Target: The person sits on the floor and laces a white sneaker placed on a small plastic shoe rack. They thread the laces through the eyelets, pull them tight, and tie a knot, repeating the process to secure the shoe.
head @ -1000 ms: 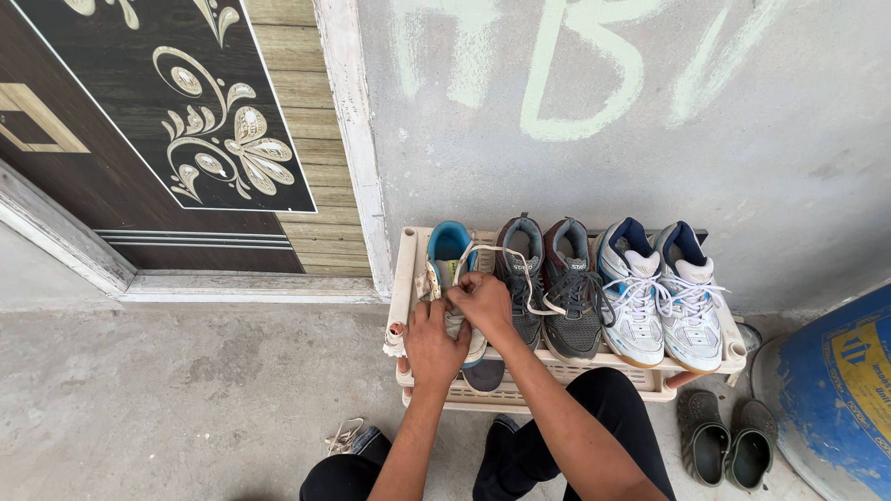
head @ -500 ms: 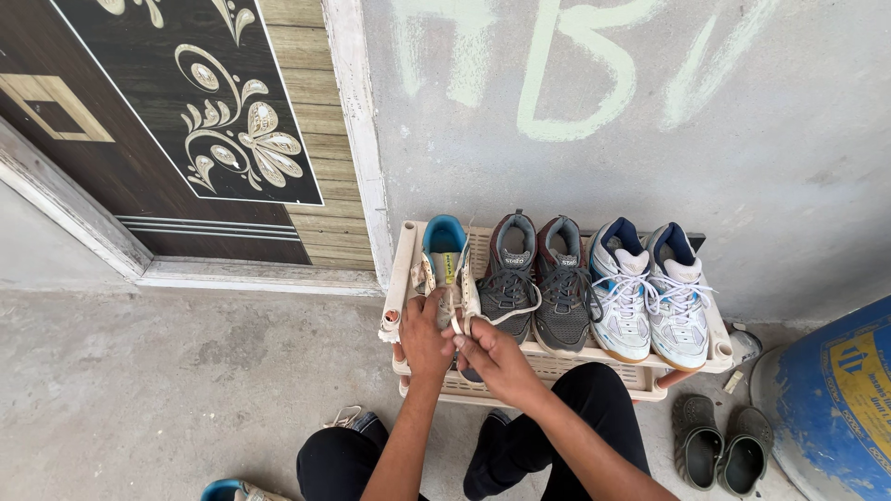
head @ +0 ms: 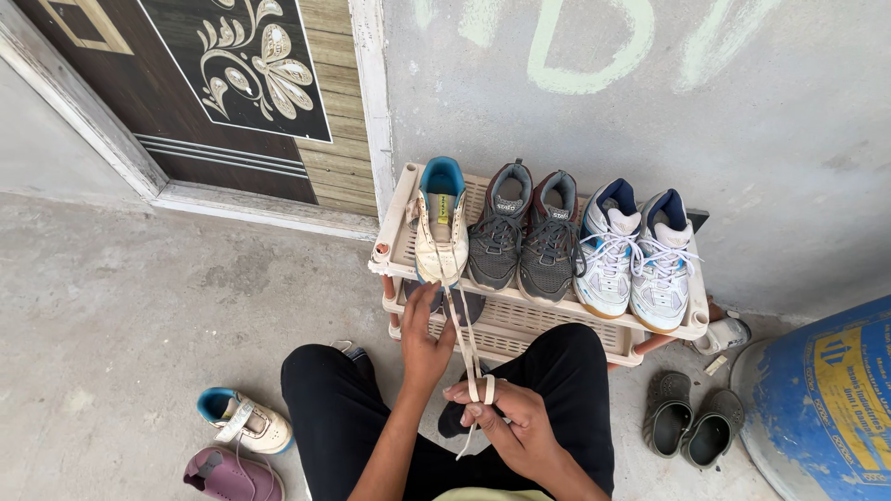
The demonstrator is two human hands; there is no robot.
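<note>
At lower centre of the frame our right hand (head: 510, 422) pinches the flat cream shoelace (head: 461, 339) — pulled taut from the white, teal-lined sneaker (head: 440, 227) on the beige plastic shoe rack (head: 394, 246) — while our left hand (head: 425, 343) loosely touches it.

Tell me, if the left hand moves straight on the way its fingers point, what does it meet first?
Probably the cream shoe rack: the left hand points at its front edge, below the white shoe. Depth is unclear.
</note>
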